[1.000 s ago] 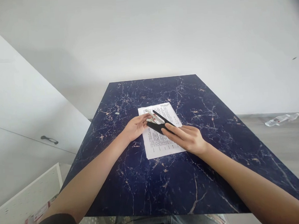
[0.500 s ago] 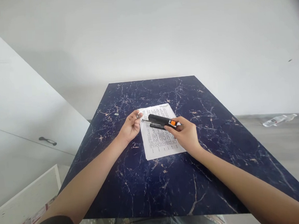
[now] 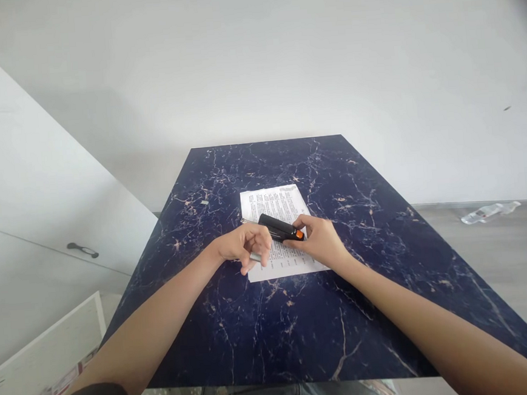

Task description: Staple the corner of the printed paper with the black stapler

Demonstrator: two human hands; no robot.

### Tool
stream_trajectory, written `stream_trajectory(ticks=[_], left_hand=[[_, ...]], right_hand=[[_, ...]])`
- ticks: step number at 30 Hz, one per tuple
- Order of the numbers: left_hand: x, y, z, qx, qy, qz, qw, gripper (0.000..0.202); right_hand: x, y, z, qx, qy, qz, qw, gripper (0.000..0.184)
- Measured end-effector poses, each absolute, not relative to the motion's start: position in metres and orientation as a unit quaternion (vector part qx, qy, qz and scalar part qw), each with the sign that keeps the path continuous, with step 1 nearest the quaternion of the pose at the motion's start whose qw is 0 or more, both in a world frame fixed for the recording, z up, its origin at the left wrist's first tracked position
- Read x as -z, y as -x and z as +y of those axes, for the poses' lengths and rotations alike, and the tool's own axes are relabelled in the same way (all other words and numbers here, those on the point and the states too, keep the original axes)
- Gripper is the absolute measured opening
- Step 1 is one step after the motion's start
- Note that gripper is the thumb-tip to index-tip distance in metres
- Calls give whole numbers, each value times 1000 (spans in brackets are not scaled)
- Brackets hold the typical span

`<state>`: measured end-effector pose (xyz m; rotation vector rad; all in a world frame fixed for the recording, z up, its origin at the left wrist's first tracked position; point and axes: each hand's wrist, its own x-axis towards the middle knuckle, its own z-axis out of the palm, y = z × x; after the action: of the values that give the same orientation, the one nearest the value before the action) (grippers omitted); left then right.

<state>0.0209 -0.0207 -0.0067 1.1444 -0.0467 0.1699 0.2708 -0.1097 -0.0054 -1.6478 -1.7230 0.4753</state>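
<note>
My right hand [image 3: 322, 238] is closed round the rear of a black stapler [image 3: 277, 225] with an orange piece on it. A thin metal rail [image 3: 248, 221] sticks out from the stapler's left end. The stapler lies slantwise over a stack of printed paper [image 3: 281, 195]. In front of the stapler, over the paper's left side, my left hand [image 3: 246, 245] has its fingers curled in a pinch. Between them shows a small silvery strip of staples [image 3: 256, 257], partly covered by the fingers.
The paper rests on a dark blue marbled table [image 3: 274, 330]. On the left stands a white cabinet with a black handle [image 3: 82, 249]. A clear plastic package [image 3: 488, 212] lies on the floor at right. The wall [image 3: 258, 70] rises behind the table.
My left hand has come nearer and to the right, turning over with the staples in it. The stapler has dropped lower and slightly left in my right hand. The paper has slid a little left.
</note>
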Motion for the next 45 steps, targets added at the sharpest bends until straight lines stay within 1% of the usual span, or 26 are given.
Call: stream_trajectory(ticks=[2, 3, 6, 7, 9, 11, 12, 14, 17, 19, 22, 24, 26, 28, 30, 31, 32, 34, 36, 37, 38, 39, 40, 42, 43, 45], left_hand=[[4, -23, -22, -17, -553, -20, 833, 54], [3, -23, -23, 10, -559, -11, 829, 55], [0, -25, -26, 50, -571, 22, 819, 56], [0, -26, -27, 49, -573, 27, 817, 56], [0, -27, -29, 41, -574, 30, 817, 58], [2, -27, -30, 40, -581, 31, 813, 63], [3, -28, -30, 38, -590, 32, 806, 66], [5, -29, -30, 31, -614, 35, 788, 76], [5, -29, -31, 25, -641, 42, 766, 87], [3, -29, -31, 25, -641, 46, 766, 81], [-1, -28, -33, 20, -616, 44, 786, 64], [-2, -28, -34, 20, -600, 44, 798, 59], [-3, -28, -34, 21, -593, 46, 804, 62], [-4, -27, -33, 21, -585, 51, 809, 74], [-7, -20, -30, 19, -575, 58, 816, 89], [-9, -14, -29, 16, -573, 62, 817, 92], [-11, -7, -26, 7, -576, 66, 815, 91], [-15, 11, -19, -51, -601, 80, 794, 80], [-17, 30, -8, -192, -637, 127, 736, 70], [-17, 39, -1, -284, -650, 176, 682, 65], [-16, 47, 6, -368, -661, 239, 609, 58], [-14, 54, 13, -431, -669, 313, 518, 49], [-10, 60, 21, -468, -679, 386, 414, 38], [-1, 71, 33, -455, -711, 489, 219, 23], [5, 75, 38, -421, -731, 515, 153, 21], [14, 83, 46, -350, -763, 539, 74, 32]], right_hand=[[2, -271, -112, -153, 607, -691, 362, 28], [0, -271, -114, -125, 580, -706, 387, 26], [-11, -269, -125, 1, 447, -755, 480, 13], [-15, -267, -130, 46, 389, -775, 495, 12], [-20, -260, -141, 114, 282, -828, 471, 18], [-23, -248, -150, 150, 213, -878, 402, 26], [-23, -243, -153, 159, 195, -895, 368, 26], [-23, -232, -157, 165, 188, -911, 326, 21], [-23, -226, -158, 152, 205, -912, 320, 20], [-23, -226, -157, 143, 220, -912, 315, 22], [-22, -230, -155, 132, 241, -912, 305, 25], [-20, -232, -155, 120, 253, -910, 306, 26], [-20, -233, -156, 94, 255, -906, 325, 24], [-20, -235, -157, 64, 243, -897, 364, 22], [-23, -240, -159, 45, 237, -874, 422, 22], [-24, -244, -158, 38, 247, -857, 450, 23], [-26, -249, -156, 31, 265, -839, 475, 23], [-28, -261, -147, 16, 325, -797, 509, 20], [-27, -279, -132, 3, 404, -748, 526, 12], [-26, -291, -124, 1, 446, -717, 536, 7], [-23, -304, -114, 2, 485, -685, 543, 3], [-19, -319, -105, 4, 524, -654, 546, 6], [-15, -335, -97, 9, 559, -625, 544, 11], [-4, -366, -82, 13, 626, -574, 529, 18], [2, -381, -76, 13, 653, -551, 519, 20], [13, -405, -67, -10, 686, -521, 508, 23]])
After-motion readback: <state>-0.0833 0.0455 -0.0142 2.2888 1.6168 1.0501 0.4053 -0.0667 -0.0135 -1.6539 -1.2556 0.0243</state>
